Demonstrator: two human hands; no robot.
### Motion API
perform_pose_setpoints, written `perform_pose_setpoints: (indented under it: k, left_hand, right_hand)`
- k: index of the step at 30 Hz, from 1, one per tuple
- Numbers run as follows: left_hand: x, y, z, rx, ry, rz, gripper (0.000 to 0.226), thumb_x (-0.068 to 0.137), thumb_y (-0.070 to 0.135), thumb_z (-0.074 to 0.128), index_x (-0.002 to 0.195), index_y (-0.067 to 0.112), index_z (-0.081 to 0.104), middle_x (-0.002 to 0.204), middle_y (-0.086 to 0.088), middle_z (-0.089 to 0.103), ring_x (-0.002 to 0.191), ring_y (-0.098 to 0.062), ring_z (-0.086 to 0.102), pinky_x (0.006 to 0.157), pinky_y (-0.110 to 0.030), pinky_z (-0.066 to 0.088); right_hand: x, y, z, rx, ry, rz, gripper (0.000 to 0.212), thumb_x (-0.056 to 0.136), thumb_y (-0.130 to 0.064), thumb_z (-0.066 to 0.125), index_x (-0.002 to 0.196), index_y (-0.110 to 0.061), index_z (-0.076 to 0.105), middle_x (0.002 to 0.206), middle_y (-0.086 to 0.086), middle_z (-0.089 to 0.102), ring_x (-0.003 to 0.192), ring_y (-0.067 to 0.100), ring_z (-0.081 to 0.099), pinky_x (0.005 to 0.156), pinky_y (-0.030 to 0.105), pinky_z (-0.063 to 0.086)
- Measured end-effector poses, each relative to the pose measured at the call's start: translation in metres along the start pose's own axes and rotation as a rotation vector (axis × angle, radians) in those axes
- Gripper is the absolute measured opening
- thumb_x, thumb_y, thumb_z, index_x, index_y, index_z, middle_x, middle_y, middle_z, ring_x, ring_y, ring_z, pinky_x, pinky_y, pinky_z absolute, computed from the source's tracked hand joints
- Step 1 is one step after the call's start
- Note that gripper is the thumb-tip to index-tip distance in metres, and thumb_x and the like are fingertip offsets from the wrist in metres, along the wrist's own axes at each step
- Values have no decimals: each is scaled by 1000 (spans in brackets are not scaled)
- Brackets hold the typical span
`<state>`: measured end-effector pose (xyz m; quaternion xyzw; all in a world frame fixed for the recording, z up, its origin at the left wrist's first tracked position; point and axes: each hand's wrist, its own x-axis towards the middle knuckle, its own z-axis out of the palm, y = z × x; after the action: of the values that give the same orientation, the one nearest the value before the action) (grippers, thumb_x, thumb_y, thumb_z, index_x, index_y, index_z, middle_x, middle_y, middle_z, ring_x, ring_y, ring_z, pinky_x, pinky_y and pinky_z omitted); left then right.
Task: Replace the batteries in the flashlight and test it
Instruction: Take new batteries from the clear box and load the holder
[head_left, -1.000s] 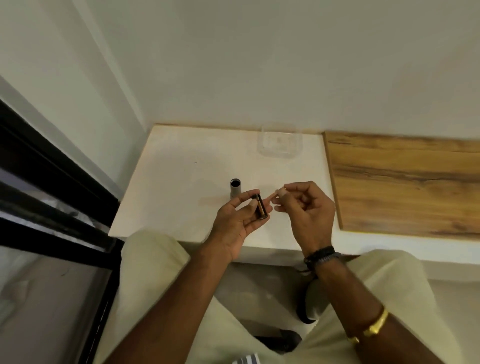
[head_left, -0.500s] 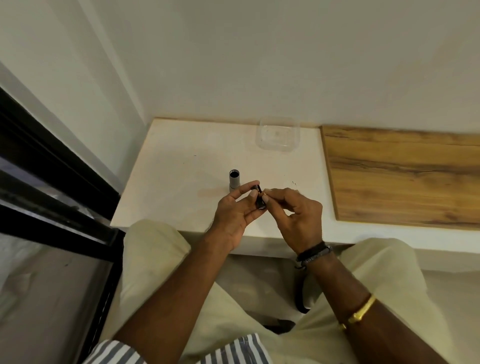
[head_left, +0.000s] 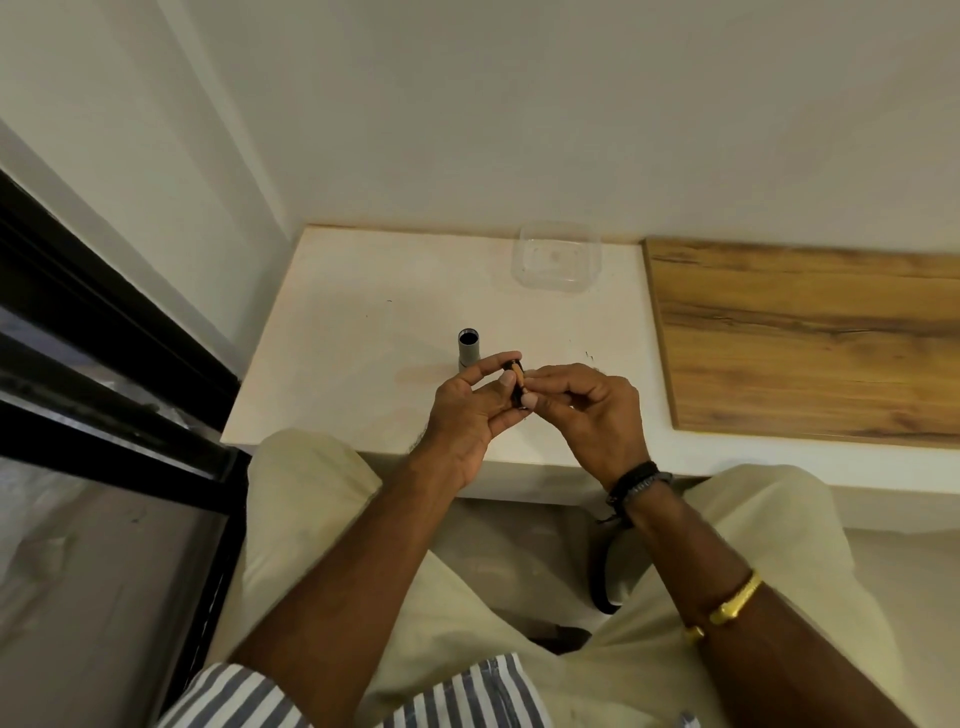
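Both hands met just above the near part of the white table (head_left: 363, 312). The left hand (head_left: 462, 421) was curled, thumb and fingers pinching a small dark battery holder (head_left: 517, 387) upright between them. The right hand (head_left: 592, 410) was closed to a pinch, its fingertips (head_left: 529, 400) touching the holder's near side; a gold-and-black battery appeared to sit in the holder, though whether the right hand gripped it or only pressed on it could not be told. Just behind the left fingers the grey flashlight body (head_left: 468, 351) stood upright on the table, its dark open end facing up, its base partly hidden by the thumb. Further back, near the wall, sat a clear plastic container (head_left: 557, 255), well apart from the hands. A wooden board (head_left: 810, 343) covered the surface to the right. A dark wristband (head_left: 636, 486) circled the right wrist, and a gold bracelet (head_left: 730, 608) sat further up that forearm. A black frame (head_left: 104, 364) ran along the left.
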<state>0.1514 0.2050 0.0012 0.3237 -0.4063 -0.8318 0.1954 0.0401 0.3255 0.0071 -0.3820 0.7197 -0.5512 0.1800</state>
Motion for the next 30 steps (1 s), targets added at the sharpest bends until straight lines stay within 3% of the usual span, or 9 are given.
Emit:
perform_pose_setpoints:
  k: [3,9,12,15,17,19,23,27,30]
  left_hand:
    - [1,0,-1,9,-7,-3,19,97,10,63,104,20,77,103,-4,78,104,-28,73,86,-38,61]
    - [1,-9,1,28,-59,-25,21,96,6,63,116,10,70,107,-15,76,107,-33,72,85,-39,61]
    - [3,-10,1,40,-60,-32,25,97,6,62,120,11,68,111,-15,75,108,-33,71,88,-41,60]
    - [4,-10,1,76,-40,-38,38,97,6,63,132,20,62,113,-14,75,106,-30,73,88,-41,61]
    - [5,-9,1,119,-8,-23,46,95,7,66,137,23,57,113,-11,74,103,-27,74,82,-36,62]
    - [6,-10,-1,173,2,4,51,92,9,71,139,22,55,113,-6,74,101,-22,75,78,-32,61]
    - [9,-14,-1,232,-22,39,54,89,7,74,139,20,55,103,7,78,103,-15,74,79,-27,59]
    - [10,-13,-3,200,5,45,47,88,13,77,131,22,61,101,7,79,101,-17,75,78,-29,60]
    - [10,-11,-4,196,32,77,38,88,17,76,124,20,66,104,2,79,100,-21,75,82,-34,62]
  right_hand:
    - [1,-1,0,50,-8,55,16,82,-16,83,98,-14,83,98,0,80,96,19,74,96,55,55]
    - [8,6,-3,89,26,171,9,83,-14,83,92,-17,84,87,-2,78,83,12,73,78,29,61]
    - [8,8,-1,56,24,188,10,84,-15,83,93,-18,83,87,-4,78,82,11,73,80,32,63]
    - [5,9,-2,81,-13,200,27,83,-16,84,109,-22,78,95,-1,78,87,16,75,84,35,63]
    - [5,11,-4,87,-87,222,49,81,-14,85,126,-25,70,105,1,76,92,18,74,84,31,62]
    - [6,13,-2,-1,-129,205,55,81,-12,85,132,-26,67,111,-2,73,91,13,72,83,24,60]
    - [3,12,4,-134,-36,83,39,85,-11,82,120,-24,73,107,-9,69,89,1,67,78,13,57]
    - [0,12,8,-181,38,12,28,88,-20,80,116,-20,76,98,-19,67,86,-4,66,74,2,50]
    - [-1,11,12,-123,86,9,23,89,-20,79,111,-24,75,95,-31,65,84,-7,67,73,2,50]
